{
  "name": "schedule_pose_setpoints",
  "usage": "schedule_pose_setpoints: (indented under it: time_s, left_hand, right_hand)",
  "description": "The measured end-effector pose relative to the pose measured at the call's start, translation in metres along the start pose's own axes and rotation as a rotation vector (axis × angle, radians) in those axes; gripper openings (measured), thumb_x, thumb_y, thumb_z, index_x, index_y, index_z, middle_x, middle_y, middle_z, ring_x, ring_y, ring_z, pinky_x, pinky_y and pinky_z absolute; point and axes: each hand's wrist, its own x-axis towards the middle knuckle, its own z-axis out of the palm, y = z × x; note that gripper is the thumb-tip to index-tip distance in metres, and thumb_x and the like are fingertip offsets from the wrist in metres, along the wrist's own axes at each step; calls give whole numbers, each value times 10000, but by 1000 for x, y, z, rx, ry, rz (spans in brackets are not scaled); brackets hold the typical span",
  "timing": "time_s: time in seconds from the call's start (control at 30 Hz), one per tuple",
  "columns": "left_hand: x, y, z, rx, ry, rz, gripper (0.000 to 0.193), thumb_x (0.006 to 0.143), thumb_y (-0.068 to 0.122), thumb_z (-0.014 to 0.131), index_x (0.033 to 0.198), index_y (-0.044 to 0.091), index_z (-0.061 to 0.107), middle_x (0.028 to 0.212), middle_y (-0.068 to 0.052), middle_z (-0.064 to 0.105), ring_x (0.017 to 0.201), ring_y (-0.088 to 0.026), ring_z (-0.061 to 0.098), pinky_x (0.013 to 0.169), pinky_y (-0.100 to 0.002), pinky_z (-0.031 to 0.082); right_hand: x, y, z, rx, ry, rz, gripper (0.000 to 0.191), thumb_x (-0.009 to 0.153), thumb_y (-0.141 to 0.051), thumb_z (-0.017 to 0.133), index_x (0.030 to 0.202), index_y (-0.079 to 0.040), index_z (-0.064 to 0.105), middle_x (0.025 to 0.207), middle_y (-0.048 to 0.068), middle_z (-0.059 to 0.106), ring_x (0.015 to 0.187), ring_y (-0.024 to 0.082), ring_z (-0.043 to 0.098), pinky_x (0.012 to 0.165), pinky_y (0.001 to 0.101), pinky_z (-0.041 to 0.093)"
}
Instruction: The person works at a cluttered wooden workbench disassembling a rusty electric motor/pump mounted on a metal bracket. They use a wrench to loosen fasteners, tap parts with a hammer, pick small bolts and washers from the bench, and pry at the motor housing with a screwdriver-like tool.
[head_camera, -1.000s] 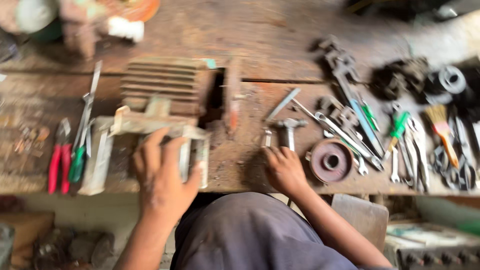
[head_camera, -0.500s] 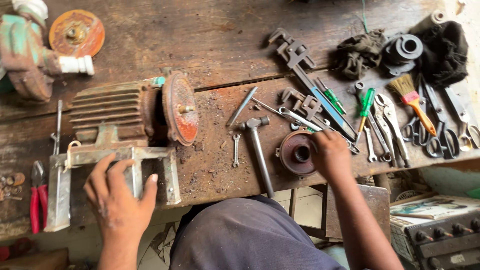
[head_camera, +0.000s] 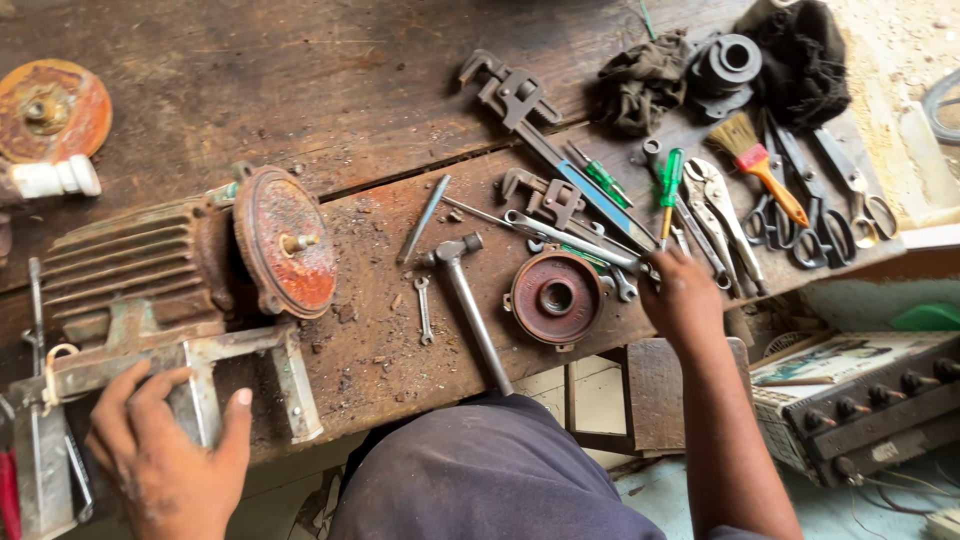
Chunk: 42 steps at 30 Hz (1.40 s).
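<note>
Worn wooden workbench (head_camera: 300, 90), sandy floor (head_camera: 900, 60), daylight.
</note>
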Motion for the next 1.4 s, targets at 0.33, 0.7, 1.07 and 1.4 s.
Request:
schedule_pose_setpoints:
  time_s: [0.33, 0.7, 1.07, 1.4]
  left_hand:
    - [9, 4, 0, -114, 37, 0, 565, 840, 262, 846, 1281, 49, 564, 1458, -166, 485, 1403, -402, 467, 1212, -541, 373]
    - [15, -8, -9, -318, 171, -85, 420, 790, 183, 830, 1146, 59, 646, 1342, -166, 559, 1246, -387, 541, 1055, -508, 436]
    - [14, -39, -23, -267, 99, 86, 411, 793, 258, 834, 1115, 81, 650, 1381, -139, 519, 1304, -356, 468, 1114, -536, 394]
    - [83, -147, -40, -260, -175, 280, 868, 731, 503, 842, 1433, 114, 511, 1546, -200, 339, 1425, -447, 319, 1164, -663, 262]
  right_hand:
    - [21, -43, -13, 8, 168, -33, 186, 945, -224, 768, 1067, -101, 701, 1032, 145, 679, 978, 362, 651, 840, 478, 535]
    - [115, -277, 12, -214, -127, -676, 428, 765, -313, 784, 1190, -282, 739, 1279, 116, 622, 1141, 347, 567, 862, 467, 512]
    - [104, -277, 17, 118, -275, -418, 175, 975, -214, 714, 1104, -96, 702, 957, 141, 699, 902, 329, 665, 797, 460, 541]
    - [-27, -306, 20, 1674, -15, -3, 112, 1062, 34, 643, 1160, 75, 606, 995, 148, 660, 793, 177, 644, 728, 268, 539]
